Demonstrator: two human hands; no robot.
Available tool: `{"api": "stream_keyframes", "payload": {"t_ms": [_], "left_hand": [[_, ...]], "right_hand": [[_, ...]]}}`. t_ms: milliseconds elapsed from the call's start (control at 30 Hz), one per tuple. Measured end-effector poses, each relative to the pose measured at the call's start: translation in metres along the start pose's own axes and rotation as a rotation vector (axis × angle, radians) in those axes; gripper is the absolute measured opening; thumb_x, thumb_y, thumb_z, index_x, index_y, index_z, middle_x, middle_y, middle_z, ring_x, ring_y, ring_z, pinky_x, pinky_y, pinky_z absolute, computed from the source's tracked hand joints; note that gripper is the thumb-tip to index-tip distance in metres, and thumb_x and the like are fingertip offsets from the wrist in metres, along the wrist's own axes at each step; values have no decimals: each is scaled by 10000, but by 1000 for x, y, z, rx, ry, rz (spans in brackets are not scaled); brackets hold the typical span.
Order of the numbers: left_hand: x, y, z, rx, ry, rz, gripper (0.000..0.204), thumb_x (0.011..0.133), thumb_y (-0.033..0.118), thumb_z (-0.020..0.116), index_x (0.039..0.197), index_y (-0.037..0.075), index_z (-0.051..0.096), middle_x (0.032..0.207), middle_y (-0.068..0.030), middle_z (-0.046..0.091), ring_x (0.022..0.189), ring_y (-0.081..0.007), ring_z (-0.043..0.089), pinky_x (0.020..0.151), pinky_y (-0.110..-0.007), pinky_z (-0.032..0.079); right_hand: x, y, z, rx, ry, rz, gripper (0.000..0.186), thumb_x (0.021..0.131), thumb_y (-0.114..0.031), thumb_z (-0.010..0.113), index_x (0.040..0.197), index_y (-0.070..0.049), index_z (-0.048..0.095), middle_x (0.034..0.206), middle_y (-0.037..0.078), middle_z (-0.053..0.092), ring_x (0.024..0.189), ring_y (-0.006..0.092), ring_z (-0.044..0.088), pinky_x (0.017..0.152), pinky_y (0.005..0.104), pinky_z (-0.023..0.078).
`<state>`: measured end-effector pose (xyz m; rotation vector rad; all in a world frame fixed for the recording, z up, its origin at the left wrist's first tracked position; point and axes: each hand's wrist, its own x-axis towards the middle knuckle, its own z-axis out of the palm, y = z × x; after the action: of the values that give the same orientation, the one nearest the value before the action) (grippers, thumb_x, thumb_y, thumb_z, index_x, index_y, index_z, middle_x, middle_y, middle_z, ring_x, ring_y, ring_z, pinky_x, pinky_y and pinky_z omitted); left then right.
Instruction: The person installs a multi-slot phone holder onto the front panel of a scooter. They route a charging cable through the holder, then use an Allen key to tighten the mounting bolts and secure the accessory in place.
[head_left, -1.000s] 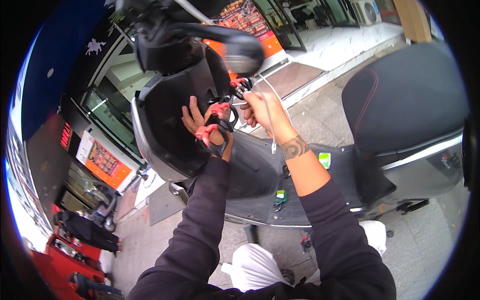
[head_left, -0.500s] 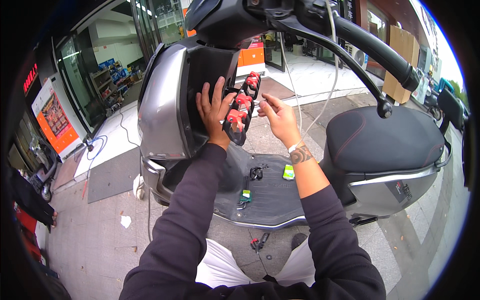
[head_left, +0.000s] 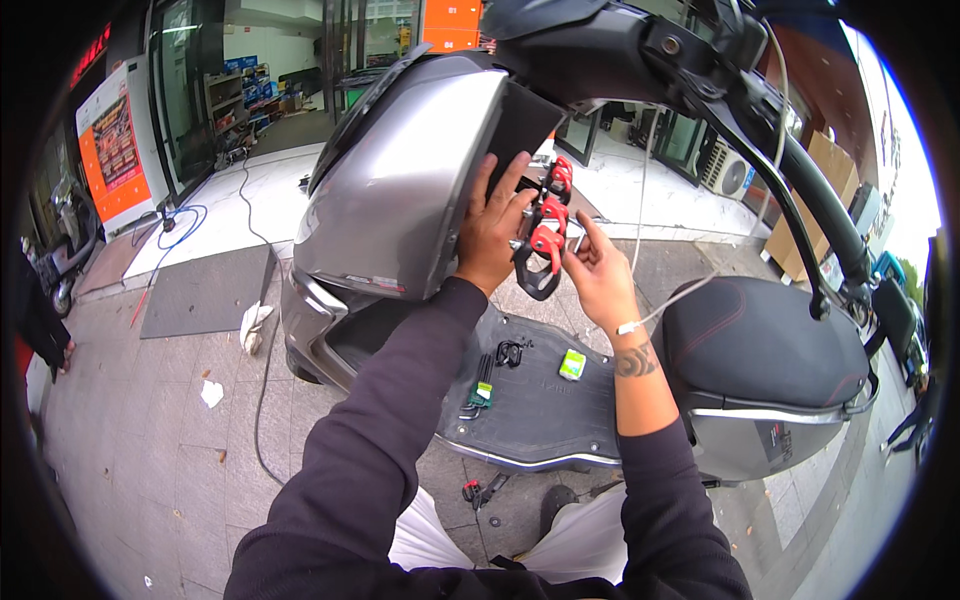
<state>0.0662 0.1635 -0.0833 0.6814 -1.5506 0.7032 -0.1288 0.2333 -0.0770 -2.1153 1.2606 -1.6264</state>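
Observation:
On the scooter's dark inner front panel (head_left: 525,118), a black rack with red hooks (head_left: 548,238) stands out toward the seat. My left hand (head_left: 490,228) lies spread beside it, fingers stretched up along the panel and thumb toward the rack. From the right, my right hand (head_left: 602,280) meets the rack with thumb and forefinger pinched around a thin metal rod (head_left: 577,243); its far end is hidden among the hooks. A white cable (head_left: 680,292) ends across my right wrist.
The footboard (head_left: 545,415) carries a hex key set (head_left: 481,392), a small black part (head_left: 510,352) and a yellow-green box (head_left: 572,364). Above hang the handlebar and brake lever (head_left: 775,185); the seat (head_left: 765,335) is at right. A red-and-black part (head_left: 472,491) lies on the paving.
The view has shifted, so scooter and hands appear farther right and lower. My left hand stays against the panel by the rack; my right forefinger is now more extended beside the hooks.

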Motion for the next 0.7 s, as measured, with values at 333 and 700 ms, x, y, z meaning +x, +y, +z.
{"api": "stream_keyframes", "payload": {"t_ms": [333, 700], "left_hand": [[-1, 2, 1, -93, 11, -48, 243, 916, 163, 693, 1142, 155, 781, 1651, 10, 530, 1590, -329, 348, 1291, -556, 241], [-1, 1, 5, -120, 64, -25, 209, 918, 183, 741, 1116, 120, 767, 1644, 1, 541, 1590, -337, 359, 1239, -520, 349]], "right_hand": [[36, 30, -18, 506, -159, 276, 418, 1131, -372, 592, 1145, 34, 692, 740, 61, 688, 620, 144, 650, 567, 291, 528], [32, 36, 2, 61, 57, 18, 399, 1080, -335, 683, 1262, 20, 663, 895, 95, 684, 697, 198, 675, 639, 350, 551]]}}
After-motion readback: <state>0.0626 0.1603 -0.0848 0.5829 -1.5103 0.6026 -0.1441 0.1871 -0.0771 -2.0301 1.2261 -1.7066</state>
